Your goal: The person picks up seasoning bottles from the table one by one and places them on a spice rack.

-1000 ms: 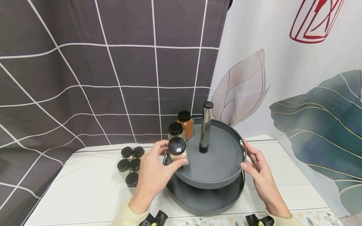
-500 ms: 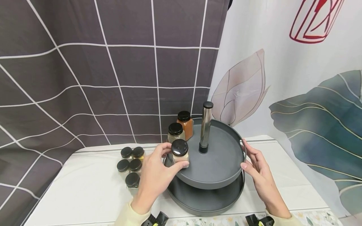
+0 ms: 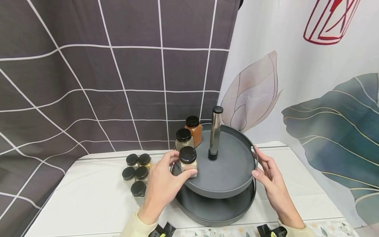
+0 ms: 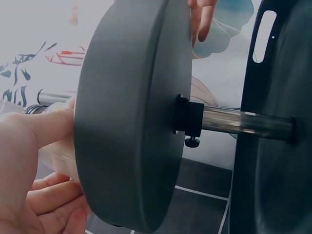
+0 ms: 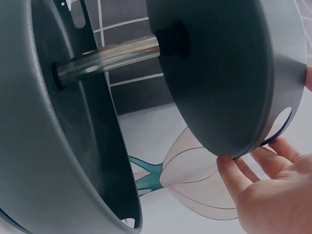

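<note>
In the head view my left hand grips a black-lidded spice jar of pale contents between thumb and fingers, at the left edge of the upper tier of a dark grey two-tier tray. Behind that jar stand a second black-lidded jar and a jar of orange powder on the same tier. My right hand holds the upper tier's right rim, thumb on the near side. The right wrist view shows its fingers touching the rim beside a handle slot. In the left wrist view the jar is mostly hidden by the hand and tier.
Several black-lidded jars stand grouped on the white tabletop to the left. Below the upper tier is the wider lower tier. A metal post rises from the tray's middle. A grid-patterned curtain hangs behind.
Over the first half second my left hand brought the jar slightly right and down onto the upper tier. Since then it has hardly moved. The right hand stays on the rim.
</note>
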`<state>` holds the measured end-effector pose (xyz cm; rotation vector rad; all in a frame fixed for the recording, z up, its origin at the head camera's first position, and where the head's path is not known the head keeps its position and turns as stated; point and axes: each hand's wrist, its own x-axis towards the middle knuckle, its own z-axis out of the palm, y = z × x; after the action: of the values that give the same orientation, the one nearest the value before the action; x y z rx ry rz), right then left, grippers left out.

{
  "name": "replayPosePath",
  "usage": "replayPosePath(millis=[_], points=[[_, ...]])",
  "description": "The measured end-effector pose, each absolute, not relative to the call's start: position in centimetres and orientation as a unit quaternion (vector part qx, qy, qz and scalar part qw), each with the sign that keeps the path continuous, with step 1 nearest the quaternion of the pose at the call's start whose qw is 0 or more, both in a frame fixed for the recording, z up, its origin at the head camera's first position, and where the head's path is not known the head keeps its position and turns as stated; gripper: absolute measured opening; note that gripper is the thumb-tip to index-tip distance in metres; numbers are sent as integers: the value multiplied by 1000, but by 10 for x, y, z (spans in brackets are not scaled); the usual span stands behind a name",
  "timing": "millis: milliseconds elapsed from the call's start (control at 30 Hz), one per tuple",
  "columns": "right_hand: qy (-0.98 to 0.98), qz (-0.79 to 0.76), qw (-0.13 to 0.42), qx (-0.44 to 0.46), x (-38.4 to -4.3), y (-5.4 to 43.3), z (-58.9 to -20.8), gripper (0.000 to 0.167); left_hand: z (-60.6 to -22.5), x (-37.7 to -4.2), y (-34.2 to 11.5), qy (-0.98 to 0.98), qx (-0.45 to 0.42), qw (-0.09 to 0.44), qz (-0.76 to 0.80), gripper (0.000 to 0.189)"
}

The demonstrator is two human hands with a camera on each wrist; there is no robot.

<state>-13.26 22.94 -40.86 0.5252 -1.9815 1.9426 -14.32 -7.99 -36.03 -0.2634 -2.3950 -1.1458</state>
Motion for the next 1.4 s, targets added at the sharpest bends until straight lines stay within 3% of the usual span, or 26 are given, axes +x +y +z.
replayPosePath(millis=[967,1400], points=[[-690,685,140,186,-134,228,-407,65,-365,-146,-84,-874,-81,221,-424,66],[-717,656,152,177,-133,229,-407,62,-369,-141,-101,-860,-84,250,-437,63]])
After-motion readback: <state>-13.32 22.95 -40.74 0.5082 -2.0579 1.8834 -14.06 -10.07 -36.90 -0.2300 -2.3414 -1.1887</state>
